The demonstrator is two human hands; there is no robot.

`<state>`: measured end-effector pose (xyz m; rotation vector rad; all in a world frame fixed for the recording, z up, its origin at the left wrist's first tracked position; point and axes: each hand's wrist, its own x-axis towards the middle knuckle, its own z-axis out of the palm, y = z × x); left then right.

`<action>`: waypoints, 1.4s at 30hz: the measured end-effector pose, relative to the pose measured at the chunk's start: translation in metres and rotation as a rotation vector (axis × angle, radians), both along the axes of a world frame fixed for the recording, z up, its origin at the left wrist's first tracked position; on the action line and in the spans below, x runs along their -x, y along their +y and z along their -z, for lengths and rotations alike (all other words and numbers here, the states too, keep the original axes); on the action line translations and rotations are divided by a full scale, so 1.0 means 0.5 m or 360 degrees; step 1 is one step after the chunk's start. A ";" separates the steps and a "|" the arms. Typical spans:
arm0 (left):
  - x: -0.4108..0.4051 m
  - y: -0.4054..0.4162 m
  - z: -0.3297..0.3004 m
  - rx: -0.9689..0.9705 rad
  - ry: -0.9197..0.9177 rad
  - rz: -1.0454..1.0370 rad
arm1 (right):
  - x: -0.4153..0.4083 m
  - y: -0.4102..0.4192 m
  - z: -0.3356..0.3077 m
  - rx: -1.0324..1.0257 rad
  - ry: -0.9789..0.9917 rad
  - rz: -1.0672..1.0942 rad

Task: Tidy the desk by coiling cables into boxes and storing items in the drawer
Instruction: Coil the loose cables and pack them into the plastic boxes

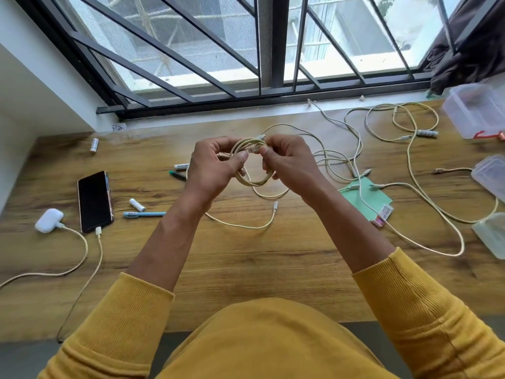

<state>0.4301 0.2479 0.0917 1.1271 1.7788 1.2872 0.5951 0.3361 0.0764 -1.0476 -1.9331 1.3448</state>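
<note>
Above the middle of the wooden desk [246, 269] I hold a cream cable wound into a small coil [252, 181]. My left hand [213, 170] grips the coil's left side, thumb across the loops. My right hand [289, 165] pinches the cable's end at the top of the coil, its other fingers curled round the right side. Another cream cable [246, 225] lies loose on the desk under my hands. More loose cream cables [410, 149] sprawl across the right half.
Clear plastic boxes stand at the right: one large [475, 110], two smaller [492, 176] [492, 233]. A black phone [94, 201] and white earbud case [49, 220] lie at the left with cables plugged in. Batteries [137, 205], pens [144, 214] and a green paper [366, 198] are scattered about.
</note>
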 end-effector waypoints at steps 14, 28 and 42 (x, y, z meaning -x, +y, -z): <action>-0.013 -0.004 -0.017 -0.0019 -0.0761 -0.0157 | 0.010 -0.001 -0.015 -0.0575 -0.0403 0.0273; -0.015 -0.005 -0.020 0.0001 -0.1080 0.0025 | 0.021 -0.008 -0.022 -0.0546 -0.0532 0.0317; 0.004 -0.006 -0.016 0.0061 -0.0319 0.0091 | 0.003 -0.004 -0.039 -0.0317 -0.0372 0.0145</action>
